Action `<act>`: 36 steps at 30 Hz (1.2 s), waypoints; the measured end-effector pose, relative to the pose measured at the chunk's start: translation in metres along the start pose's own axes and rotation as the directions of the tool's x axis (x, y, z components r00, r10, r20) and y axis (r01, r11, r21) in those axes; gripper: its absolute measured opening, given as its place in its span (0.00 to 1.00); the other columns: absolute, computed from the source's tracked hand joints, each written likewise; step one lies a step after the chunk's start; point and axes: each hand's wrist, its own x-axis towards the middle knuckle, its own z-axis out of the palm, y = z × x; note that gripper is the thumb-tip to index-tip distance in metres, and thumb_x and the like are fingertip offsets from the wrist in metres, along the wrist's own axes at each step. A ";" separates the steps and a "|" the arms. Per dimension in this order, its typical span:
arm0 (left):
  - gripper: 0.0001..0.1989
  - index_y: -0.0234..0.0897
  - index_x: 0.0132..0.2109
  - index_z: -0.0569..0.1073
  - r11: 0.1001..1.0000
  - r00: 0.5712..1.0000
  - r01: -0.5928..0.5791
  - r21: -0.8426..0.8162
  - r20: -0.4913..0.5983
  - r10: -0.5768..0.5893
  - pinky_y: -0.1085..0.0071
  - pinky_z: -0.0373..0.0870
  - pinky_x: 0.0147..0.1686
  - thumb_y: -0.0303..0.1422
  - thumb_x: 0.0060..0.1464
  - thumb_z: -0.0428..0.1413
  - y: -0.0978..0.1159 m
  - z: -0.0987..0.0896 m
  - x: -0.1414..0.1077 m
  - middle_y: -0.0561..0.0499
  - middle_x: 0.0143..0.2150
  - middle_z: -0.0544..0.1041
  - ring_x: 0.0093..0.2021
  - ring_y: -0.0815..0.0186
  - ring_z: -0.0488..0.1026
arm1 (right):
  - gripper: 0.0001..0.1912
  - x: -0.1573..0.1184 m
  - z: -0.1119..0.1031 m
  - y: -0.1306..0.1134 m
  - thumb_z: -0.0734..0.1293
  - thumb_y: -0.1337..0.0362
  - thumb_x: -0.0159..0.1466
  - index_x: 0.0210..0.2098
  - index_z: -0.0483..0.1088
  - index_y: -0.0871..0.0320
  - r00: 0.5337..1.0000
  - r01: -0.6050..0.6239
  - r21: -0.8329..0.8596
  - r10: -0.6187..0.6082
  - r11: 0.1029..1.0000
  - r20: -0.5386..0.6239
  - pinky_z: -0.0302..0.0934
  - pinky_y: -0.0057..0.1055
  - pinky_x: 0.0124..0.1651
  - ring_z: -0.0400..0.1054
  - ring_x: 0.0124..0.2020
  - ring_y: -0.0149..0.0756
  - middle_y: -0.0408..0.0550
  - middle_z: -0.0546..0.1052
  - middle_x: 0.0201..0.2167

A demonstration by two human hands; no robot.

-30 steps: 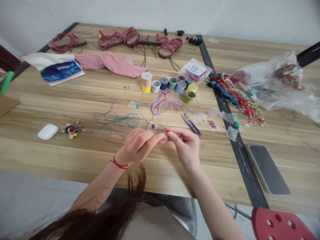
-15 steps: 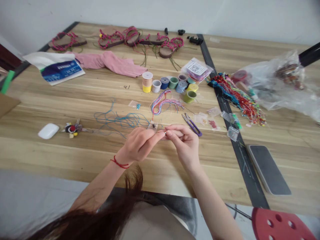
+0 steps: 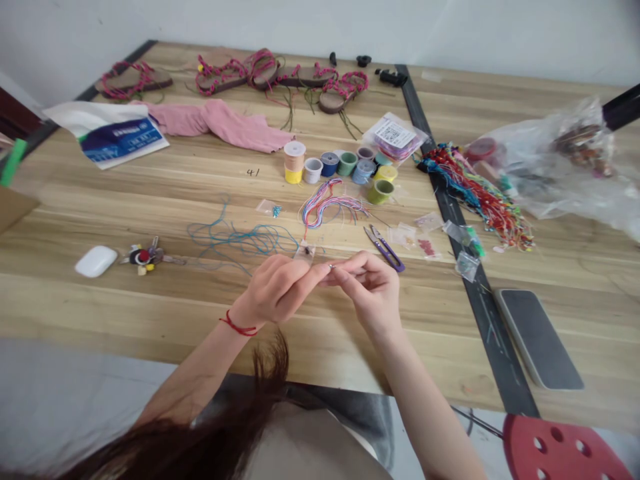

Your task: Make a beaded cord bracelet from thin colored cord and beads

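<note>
Our right hand (image 3: 367, 288) is closed in a fingertip pinch on a tiny glinting metal piece (image 3: 330, 265), too small to say what it is, held above the wooden table (image 3: 150, 313) between the two hands. Our left hand (image 3: 277, 289) curls close, its fingers (image 3: 313, 277) reaching to touch the right fingertips; whether they grip the piece too, we cannot tell. For work this fine, we think it pays to keep both hands together and the wrists low, so that the fingertips steady each other and the piece stays in sight. Just beyond the left hand lies a small clear bag (image 3: 305, 253), with a loose tangle of blue thread (image 3: 245, 241) further out on that side. Just beyond the right hand sit purple-handled thread snips (image 3: 384, 248), within easy reach, while multicoloured threads (image 3: 327, 208) lie ahead of both hands, before the thread spools (image 3: 329, 164).
</note>
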 end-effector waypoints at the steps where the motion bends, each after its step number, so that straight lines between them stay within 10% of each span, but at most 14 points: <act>1: 0.14 0.30 0.53 0.71 1.000 1.000 -0.004 -0.003 0.000 0.004 0.71 0.69 0.35 0.27 0.61 0.53 0.000 -0.001 0.001 0.50 0.35 0.69 0.33 0.70 0.67 | 0.11 0.000 0.000 0.000 0.75 0.59 0.54 0.25 0.70 0.57 1.000 -0.001 0.008 0.001 1.000 0.010 0.77 0.35 0.34 0.79 0.27 0.37 0.46 0.82 0.28; 36: 0.07 0.31 0.42 0.74 0.989 0.989 -0.138 -0.043 0.054 0.140 0.72 0.64 0.28 0.22 0.58 0.53 0.002 -0.016 0.012 0.53 0.33 0.66 0.29 0.72 0.65 | 0.10 0.005 -0.014 -0.007 0.73 0.61 0.56 0.26 0.70 0.56 0.939 -0.123 0.095 0.085 0.988 0.333 0.70 0.38 0.45 0.77 0.40 0.39 0.49 0.83 0.37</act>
